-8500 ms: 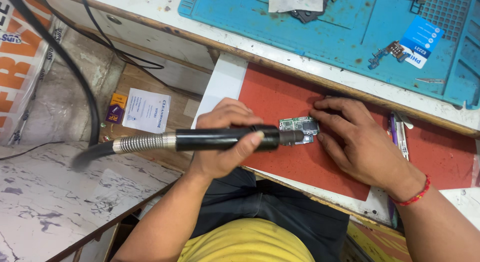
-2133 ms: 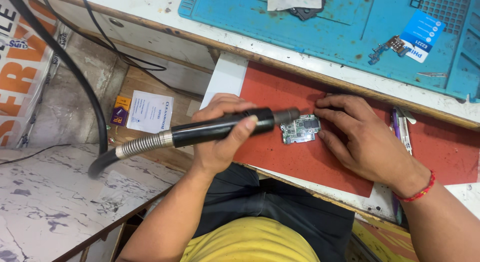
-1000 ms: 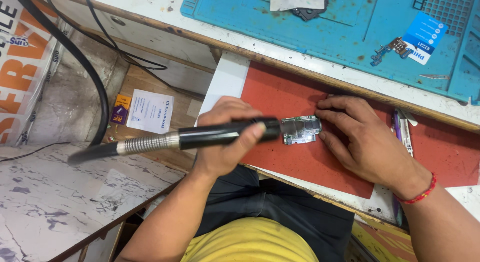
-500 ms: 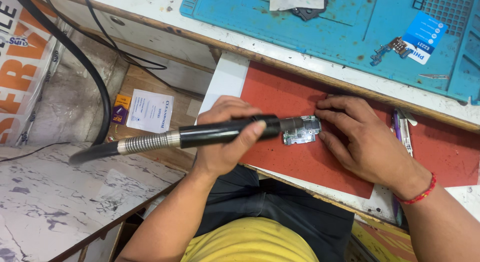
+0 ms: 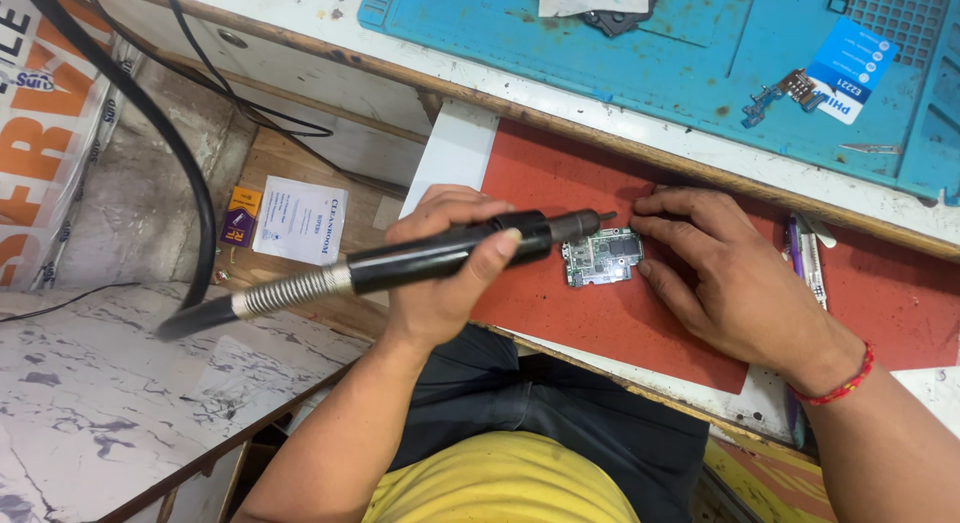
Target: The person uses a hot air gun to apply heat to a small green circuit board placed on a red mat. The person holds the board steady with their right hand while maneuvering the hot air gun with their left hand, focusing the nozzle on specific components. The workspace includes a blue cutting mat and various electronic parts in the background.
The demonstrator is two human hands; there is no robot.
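Left hand (image 5: pixel 445 273) wrapped around the black rotary handpiece (image 5: pixel 440 258), fingers closed tight on its barrel, thumb lying along the top; spring-sleeved hose trails off left over the marbled ledge. Compared with half a second ago the tool tip has lifted slightly and swung toward the upper left corner of the small circuit board (image 5: pixel 601 257); it now sits just above or at the board's edge, contact not clear from this angle. A second before that the tip lay flatter across the board. The board itself has not shifted: flat on the red mat (image 5: pixel 600 323), near the front of the surface. Right hand (image 5: pixel 735 278) rests beside it, fingers spread and pressed down, fingertips touching the board's right and upper edges, holding nothing. Reads as repositioning between passes. Blue work mat (image 5: pixel 700 73) with loose parts lies beyond, untouched.
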